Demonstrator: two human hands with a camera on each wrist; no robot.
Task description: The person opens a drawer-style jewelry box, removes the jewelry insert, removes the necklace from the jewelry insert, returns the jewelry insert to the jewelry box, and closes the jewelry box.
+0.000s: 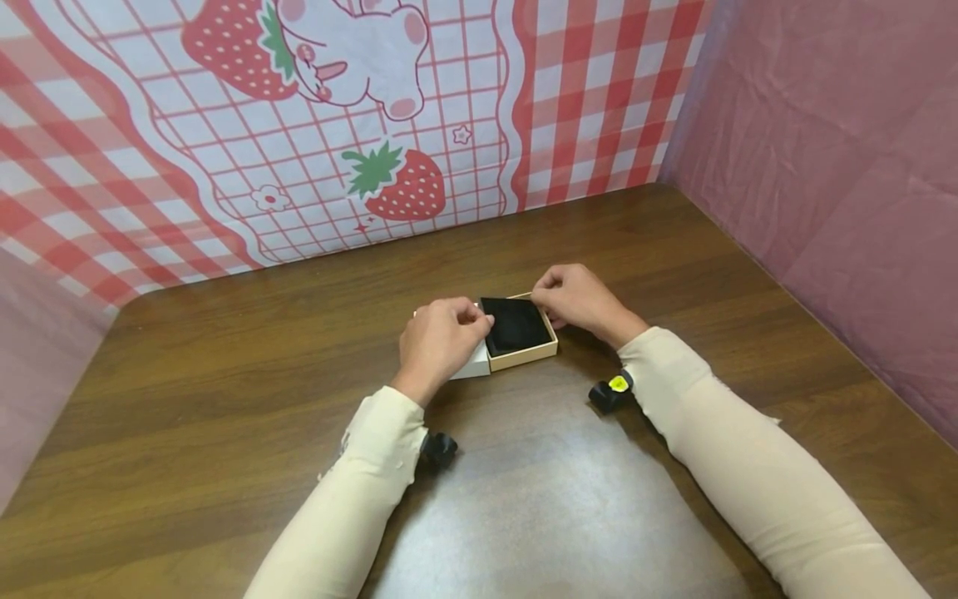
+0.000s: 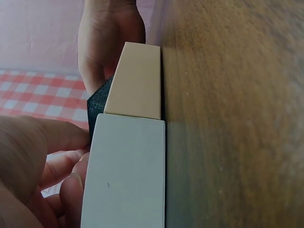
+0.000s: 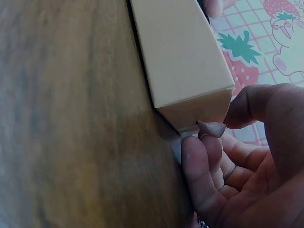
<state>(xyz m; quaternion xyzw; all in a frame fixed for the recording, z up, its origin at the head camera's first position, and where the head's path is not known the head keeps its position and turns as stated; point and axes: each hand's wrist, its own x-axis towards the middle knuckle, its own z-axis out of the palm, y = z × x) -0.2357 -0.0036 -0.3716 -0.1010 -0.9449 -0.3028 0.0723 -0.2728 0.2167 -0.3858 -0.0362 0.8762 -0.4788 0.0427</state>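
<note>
A shallow tan box (image 1: pixel 521 356) lies on the table, lined with a black soft-looking piece (image 1: pixel 516 324) whose left edge is raised. Just left of it, against its side, is a white box part (image 1: pixel 473 366). My left hand (image 1: pixel 441 337) is above the white part and pinches the raised edge of the black piece, also visible in the left wrist view (image 2: pixel 97 107). My right hand (image 1: pixel 580 299) holds the tan box at its far right side, fingers bent against the end wall (image 3: pixel 199 111). A small brownish tip shows by those fingers; what it is, I cannot tell.
The brown wooden table (image 1: pixel 224 399) surrounds the boxes. Behind it hangs a red checked cloth (image 1: pixel 599 100) with strawberries, and a pink curtain (image 1: pixel 823 166) stands on the right. Black wrist cameras (image 1: pixel 440 450) hang below both sleeves.
</note>
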